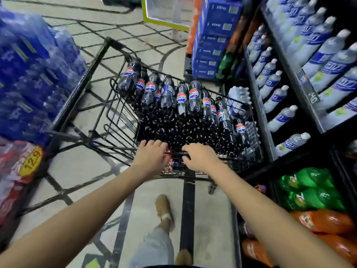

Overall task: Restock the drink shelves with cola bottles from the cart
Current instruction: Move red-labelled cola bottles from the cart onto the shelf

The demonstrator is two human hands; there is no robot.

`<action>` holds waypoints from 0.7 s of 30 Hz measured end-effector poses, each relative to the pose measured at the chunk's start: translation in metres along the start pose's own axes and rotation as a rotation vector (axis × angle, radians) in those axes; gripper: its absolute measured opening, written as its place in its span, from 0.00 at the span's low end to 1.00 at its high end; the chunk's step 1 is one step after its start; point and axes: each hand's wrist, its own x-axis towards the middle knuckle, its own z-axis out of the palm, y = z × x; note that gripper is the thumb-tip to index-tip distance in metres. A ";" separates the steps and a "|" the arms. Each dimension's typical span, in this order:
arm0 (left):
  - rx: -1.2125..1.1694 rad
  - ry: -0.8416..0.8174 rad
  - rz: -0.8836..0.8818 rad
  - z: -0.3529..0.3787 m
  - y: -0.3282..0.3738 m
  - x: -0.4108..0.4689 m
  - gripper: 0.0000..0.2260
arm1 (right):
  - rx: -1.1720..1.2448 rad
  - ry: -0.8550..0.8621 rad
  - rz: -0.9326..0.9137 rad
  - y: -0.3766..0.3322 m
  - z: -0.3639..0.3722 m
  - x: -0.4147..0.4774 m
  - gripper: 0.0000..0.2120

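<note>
Cola bottles (181,105), dark plastic with glossy round shoulders, stand packed in the black wire cart (123,120) at the frame centre, on a pale tiled floor (210,206). I see my left hand (152,157) and right hand (199,157) both curled around its handle (176,154). Drink shelves (259,113) stand just beside the cart's right edge; blue wrapped packs (29,74) crowd the left.

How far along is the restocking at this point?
Done: nothing visible; the cart is packed with cola bottles. In hand: left hand and right hand grip the cart handle, no bottle held. Left: all shelving; the shelves in view show no cola.
</note>
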 end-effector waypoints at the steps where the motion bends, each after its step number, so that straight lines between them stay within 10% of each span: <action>1: -0.011 -0.019 -0.007 0.002 -0.008 0.017 0.21 | -0.004 -0.022 0.004 0.005 0.000 0.015 0.19; 21: -0.188 -0.661 -0.098 0.142 -0.073 0.185 0.27 | 0.006 -0.442 0.109 0.049 0.136 0.196 0.23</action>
